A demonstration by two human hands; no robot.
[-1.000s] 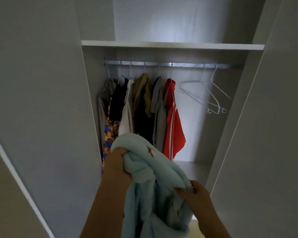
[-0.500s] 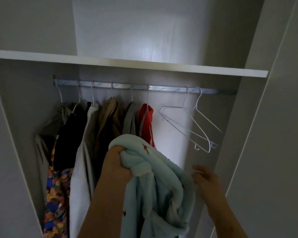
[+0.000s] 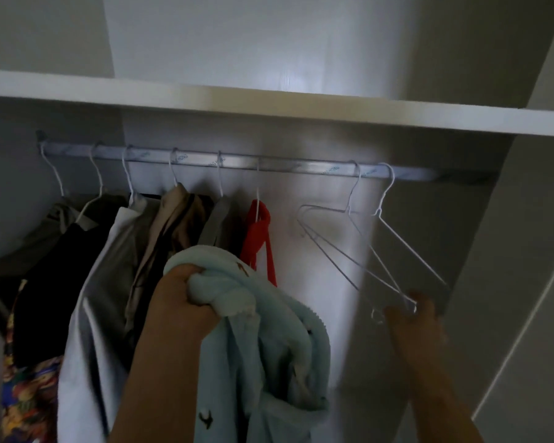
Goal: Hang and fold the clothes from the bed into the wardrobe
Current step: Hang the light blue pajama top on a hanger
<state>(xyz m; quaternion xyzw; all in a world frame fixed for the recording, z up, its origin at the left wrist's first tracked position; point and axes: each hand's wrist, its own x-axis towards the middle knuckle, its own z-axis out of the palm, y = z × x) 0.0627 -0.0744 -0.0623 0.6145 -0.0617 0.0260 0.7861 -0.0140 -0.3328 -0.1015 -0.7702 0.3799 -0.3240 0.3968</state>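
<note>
Clutches a bunched fold of the light-blue garment (image 3: 269,340) in the left grip (image 3: 183,302), fingers curled tight into the fleece, knuckles toward the camera. Lets the rest of the fabric droop down past the wrist, small dark motifs showing on it. Holds it up inside the wardrobe, below the rail (image 3: 301,165), in front of the hanging clothes and just beside the red top (image 3: 256,241).

Reaches the right grip (image 3: 413,324) up to the low ends of two bare wire hangers (image 3: 349,210), fingertips at the wire; blurred by motion, so cannot tell whether closed on the wire or only touching.

Both hangers hooked on the right part of the rail, tilted, well apart from the filled ones. Further left along the rail: grey, tan, white and black pieces, a bright patterned one (image 3: 29,394) lowest at the far left. Above the rail, a white shelf (image 3: 269,103).
</note>
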